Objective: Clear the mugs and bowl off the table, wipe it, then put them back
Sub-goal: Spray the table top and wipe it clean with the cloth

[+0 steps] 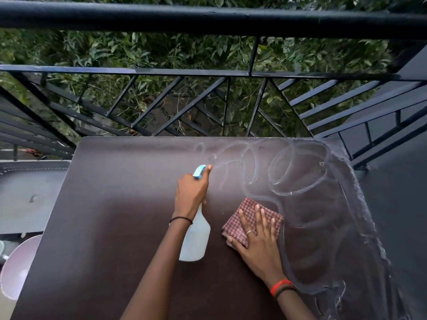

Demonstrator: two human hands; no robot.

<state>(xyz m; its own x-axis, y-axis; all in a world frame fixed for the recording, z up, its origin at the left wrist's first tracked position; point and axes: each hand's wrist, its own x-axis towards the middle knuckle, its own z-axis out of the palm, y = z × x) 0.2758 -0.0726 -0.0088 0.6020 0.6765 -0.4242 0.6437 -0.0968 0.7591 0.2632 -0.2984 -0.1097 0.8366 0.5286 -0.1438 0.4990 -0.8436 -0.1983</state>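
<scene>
Wiping is going on now. I am seeing no mugs or bowl on the table, so I think the clearing is done. My left hand is gripping the spray bottle. My right hand is pressing flat on the checked cloth. Wet swirls are showing on the right side; the left side is looking dry. A pale round thing is sitting near left, off the table; I cannot tell if it is the bowl. Putting things back is not yet done.
</scene>
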